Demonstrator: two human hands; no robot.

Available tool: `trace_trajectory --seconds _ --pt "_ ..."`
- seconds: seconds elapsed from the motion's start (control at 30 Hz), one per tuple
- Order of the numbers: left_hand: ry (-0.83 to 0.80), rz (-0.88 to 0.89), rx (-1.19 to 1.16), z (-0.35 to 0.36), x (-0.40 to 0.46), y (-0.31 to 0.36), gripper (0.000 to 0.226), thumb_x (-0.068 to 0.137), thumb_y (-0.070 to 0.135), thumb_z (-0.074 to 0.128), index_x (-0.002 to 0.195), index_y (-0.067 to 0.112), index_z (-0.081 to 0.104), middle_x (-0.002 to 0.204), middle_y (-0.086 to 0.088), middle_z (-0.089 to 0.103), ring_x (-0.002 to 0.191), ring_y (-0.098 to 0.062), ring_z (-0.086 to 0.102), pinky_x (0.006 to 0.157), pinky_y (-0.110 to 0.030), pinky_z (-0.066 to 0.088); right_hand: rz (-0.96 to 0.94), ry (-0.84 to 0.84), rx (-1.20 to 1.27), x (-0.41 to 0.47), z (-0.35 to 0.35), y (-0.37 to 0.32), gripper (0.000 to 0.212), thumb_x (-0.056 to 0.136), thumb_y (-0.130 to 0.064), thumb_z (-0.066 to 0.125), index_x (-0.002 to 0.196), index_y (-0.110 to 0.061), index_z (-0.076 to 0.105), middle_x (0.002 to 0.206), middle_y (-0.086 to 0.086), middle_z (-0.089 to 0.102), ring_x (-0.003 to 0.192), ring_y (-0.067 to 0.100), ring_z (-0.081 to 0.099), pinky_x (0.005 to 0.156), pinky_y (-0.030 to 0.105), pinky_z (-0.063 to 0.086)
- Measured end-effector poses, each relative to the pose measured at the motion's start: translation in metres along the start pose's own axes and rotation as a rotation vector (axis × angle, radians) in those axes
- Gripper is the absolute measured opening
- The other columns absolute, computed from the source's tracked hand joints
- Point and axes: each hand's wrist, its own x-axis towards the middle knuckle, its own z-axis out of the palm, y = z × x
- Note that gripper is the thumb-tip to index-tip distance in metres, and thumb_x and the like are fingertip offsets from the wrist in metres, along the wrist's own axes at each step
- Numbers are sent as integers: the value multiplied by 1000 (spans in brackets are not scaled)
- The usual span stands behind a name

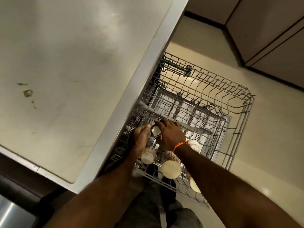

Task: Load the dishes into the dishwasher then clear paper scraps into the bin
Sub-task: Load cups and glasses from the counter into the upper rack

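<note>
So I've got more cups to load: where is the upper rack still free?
Free: the far half of the rack, beyond both hands up to its far rim. Crowded: the near end, where the cups stand and the left hand and right hand hold a metal cup.

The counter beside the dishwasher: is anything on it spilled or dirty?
Yes. The counter has a few dark spots and a small ring-shaped stain near its left edge, like dried splashes. The upper rack looks normal; both hands are at a small metal cup in it.
</note>
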Motion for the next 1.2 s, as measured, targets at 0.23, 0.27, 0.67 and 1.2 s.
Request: trace_trajectory --seconds 0.23,0.27,0.67,1.2 --pt "-42 65 53 7 3 0 20 94 45 58 87 31 71 87 3 73 88 -22 70 78 -31 57 85 -19 -3 1 8 9 81 86 -62 63 153 -27 34 152 2 45 136 28 41 106 48 34" --pt "-57 66 69 6 4 -4 27 87 56 56 85 34 71 88 2 74 89 -23 70 81 -38 58 93 -25 1 1 7 10 81 87 -62 62 154 -27 33 153 1 43 137 28 40 106 48 34" --pt "-76 177 287 -20 -79 40 60 100 49 56 150 18 47 146 -4 55 124 -19 57 99 -27 43 84 15 66 -57 -60 -8 75 91 -52 61 152 -19 33 152 9 43 138 32 40 111 52 34" --pt "249 562 422 -159 -302 97 72 98 57 56 155 16 40 151 -3 52 118 -21 63 105 -39 48 -415 266 -56 -162 -219 -140 61 88 -27 63 145 -19 43 141 11 52 123 35 52 97 49 47"
